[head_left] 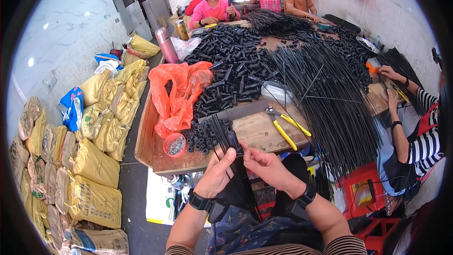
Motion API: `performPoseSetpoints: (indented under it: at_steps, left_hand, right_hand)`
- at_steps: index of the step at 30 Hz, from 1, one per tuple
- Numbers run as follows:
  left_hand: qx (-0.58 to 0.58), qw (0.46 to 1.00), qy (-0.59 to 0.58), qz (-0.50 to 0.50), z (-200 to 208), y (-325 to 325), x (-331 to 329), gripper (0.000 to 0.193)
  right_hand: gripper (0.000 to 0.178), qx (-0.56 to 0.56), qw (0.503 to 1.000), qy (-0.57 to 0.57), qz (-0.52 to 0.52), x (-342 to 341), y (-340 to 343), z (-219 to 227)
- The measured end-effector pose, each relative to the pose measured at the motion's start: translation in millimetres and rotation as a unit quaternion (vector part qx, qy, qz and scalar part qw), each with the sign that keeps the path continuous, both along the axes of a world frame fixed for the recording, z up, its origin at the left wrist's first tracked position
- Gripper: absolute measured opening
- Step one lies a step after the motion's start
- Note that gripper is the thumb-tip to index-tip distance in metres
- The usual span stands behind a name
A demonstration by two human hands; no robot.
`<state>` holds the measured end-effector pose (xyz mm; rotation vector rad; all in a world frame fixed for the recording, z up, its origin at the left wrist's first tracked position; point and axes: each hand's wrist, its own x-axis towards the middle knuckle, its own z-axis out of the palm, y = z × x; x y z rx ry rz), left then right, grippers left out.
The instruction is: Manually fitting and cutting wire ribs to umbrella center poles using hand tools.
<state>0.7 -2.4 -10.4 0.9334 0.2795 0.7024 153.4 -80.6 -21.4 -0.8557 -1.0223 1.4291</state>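
My left hand (218, 172) is closed around a bundle of thin black rods (221, 130), held upright over the near table edge. A short black tubular fitting (232, 139) stands at the top of that grip. My right hand (269, 167) meets it there, thumb and fingers pinched on what looks like a thin pale wire (243, 155). Yellow-handled pliers (283, 132) lie spread on the wooden table (250, 130), right of my hands. A red tub (175, 145) of small metal pieces stands to the left, beside black ring-shaped parts (200, 137).
Black fittings (231, 75) heap the table's middle; long black rods (325, 104) overhang its right edge. A red plastic bag (177, 94) and pink flask (166, 45) stand left. Yellow sacks (96, 160) line the left wall. A striped-sleeved co-worker (424, 144) works at right, others at the far end.
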Motion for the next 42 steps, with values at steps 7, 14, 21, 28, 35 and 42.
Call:
performPoseSetpoints:
  at_steps: [7,14,21,28,35,42]
  left_hand:
    - [0.018,0.999,-0.028,-0.024,1.0,4.2,1.4,0.036]
    - [0.052,0.997,-0.051,0.007,1.4,0.9,12.9,0.035]
    - [0.044,0.997,-0.009,0.067,-1.8,-10.3,11.5,0.028]
    - [0.045,0.994,0.010,0.098,10.7,-18.4,17.7,0.029]
    - [0.027,0.997,-0.005,0.072,8.2,-11.5,10.9,0.027]
    - [-0.005,0.996,-0.014,0.092,-0.2,-10.8,3.2,0.025]
  right_hand:
    - [0.024,-0.001,0.999,-0.033,-0.040,-1.8,0.3,8.9]
    - [0.022,0.002,0.989,-0.104,-0.101,-3.0,-0.8,-0.2]
    - [0.017,-0.041,0.979,-0.175,-0.099,-4.9,-9.2,9.4]
    - [0.023,0.001,0.985,-0.159,-0.061,2.1,-12.3,3.4]
    - [0.017,-0.010,0.983,-0.179,-0.038,-3.4,-5.6,-14.6]
    - [0.026,0.039,0.924,-0.379,-0.024,-4.5,-6.0,17.5]
